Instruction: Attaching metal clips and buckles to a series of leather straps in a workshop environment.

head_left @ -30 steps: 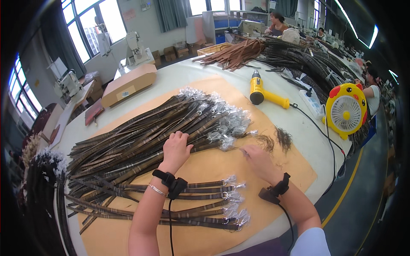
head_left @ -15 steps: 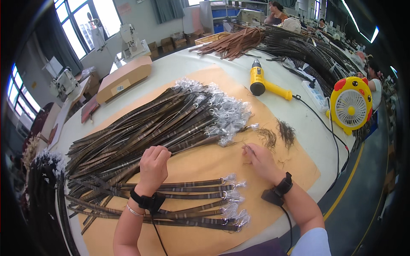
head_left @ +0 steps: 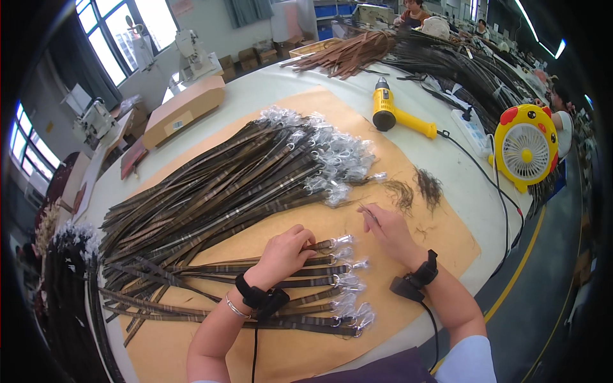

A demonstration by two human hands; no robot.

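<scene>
My left hand (head_left: 285,252) is closed on a dark brown plaid strap (head_left: 324,245), close to its end with a plastic-wrapped metal clasp (head_left: 343,240). This strap lies at the far side of a row of similar straps (head_left: 306,281) spread in front of me. To the right, my right hand (head_left: 387,231) is raised over the brown paper, its fingers closed round a slim pointed metal tool (head_left: 368,212), possibly tweezers or snips. Farther off lies a big heap of the same straps (head_left: 217,185), their wrapped clasps (head_left: 335,156) bunched at the right.
Loose thread clumps (head_left: 428,188) lie on the brown paper (head_left: 440,246). Beyond are a yellow heat gun (head_left: 396,113), a power strip (head_left: 471,131) and a yellow fan (head_left: 525,150) with cables. Brown strips (head_left: 348,56) and a cardboard box (head_left: 184,112) sit at the back. More straps hang at left (head_left: 67,300).
My left hand has moved right and toward me from beside the heap, bringing a strap to the far side of the front row. My right hand has stayed nearly in place.
</scene>
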